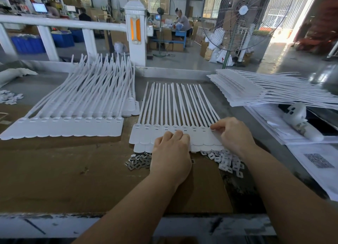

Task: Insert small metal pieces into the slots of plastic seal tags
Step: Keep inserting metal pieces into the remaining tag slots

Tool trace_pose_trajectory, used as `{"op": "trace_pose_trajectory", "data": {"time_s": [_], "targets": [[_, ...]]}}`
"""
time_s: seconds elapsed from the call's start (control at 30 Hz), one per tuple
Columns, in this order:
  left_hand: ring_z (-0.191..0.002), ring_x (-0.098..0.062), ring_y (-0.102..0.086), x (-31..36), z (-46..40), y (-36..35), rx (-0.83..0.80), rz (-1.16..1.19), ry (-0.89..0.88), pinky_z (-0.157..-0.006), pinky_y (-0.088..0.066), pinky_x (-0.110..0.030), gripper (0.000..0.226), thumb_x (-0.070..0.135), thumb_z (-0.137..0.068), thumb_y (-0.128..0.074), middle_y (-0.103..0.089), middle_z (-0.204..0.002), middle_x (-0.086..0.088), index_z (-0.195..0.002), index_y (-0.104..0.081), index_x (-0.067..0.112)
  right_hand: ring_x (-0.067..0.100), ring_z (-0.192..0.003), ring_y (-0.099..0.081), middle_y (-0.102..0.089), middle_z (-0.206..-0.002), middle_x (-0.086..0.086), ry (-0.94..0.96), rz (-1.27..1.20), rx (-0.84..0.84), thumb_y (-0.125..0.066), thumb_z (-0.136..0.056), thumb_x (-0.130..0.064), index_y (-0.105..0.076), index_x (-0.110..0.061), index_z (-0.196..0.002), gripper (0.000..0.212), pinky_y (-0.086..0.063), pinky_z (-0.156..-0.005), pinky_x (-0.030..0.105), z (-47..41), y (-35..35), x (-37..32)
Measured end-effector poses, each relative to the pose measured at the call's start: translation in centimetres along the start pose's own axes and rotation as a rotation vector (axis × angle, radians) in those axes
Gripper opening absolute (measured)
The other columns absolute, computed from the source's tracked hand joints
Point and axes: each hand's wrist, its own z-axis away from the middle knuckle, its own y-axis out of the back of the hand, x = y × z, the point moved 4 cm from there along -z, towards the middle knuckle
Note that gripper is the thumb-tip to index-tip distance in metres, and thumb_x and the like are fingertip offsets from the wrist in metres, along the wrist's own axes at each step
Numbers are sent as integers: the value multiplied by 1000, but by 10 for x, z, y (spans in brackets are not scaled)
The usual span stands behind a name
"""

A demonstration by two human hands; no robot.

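Note:
A joined row of white plastic seal tags (146, 134) lies flat in front of me, its long straps fanning away. My left hand (171, 156) lies knuckles-up on the row's near edge, fingers curled; what is under them is hidden. My right hand (233, 134) pinches at the slot of the rightmost tag; any metal piece there is hidden. A pile of small metal pieces (138, 160) lies just left of my left hand. Small white plastic caps (228, 163) are heaped under my right wrist.
A second row of tags (64, 128) with upward-curling straps lies to the left. A stack of tag sheets (256, 90) sits at the right, above papers and a white bottle (301, 121). Brown cardboard (64, 170) covers the bench. A fan (237, 21) stands beyond.

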Motion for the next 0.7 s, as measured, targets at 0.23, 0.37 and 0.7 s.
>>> {"op": "trace_pose_trajectory", "data": {"time_s": [0.23, 0.37, 0.7], "targets": [[-107, -18, -39, 0, 0, 0, -2, 5, 1, -94, -30, -34, 24, 19, -96, -35, -49, -111, 5, -113, -51, 23, 20, -101, -57, -64, -111, 1, -3, 96, -35, -51, -92, -10, -69, -19, -107, 25, -44, -88, 31, -4, -1, -2], [-107, -18, -40, 1, 1, 0, -4, 7, 4, -93, -30, -34, 24, 18, -95, -36, -49, -111, 5, -112, -51, 23, 19, -104, -57, -66, -113, 1, -41, 20, -35, -47, -88, 1, -72, -18, -103, 35, -45, -95, 32, -4, 2, 1], [-106, -18, -39, 0, 1, 0, 6, 1, 5, -92, -29, -33, 25, 17, -95, -33, -49, -111, 6, -112, -51, 23, 20, -107, -55, -63, -118, -3, -9, 82, -43, -47, -91, -4, -70, -21, -107, 33, -40, -91, 29, -3, 2, 2]]}}
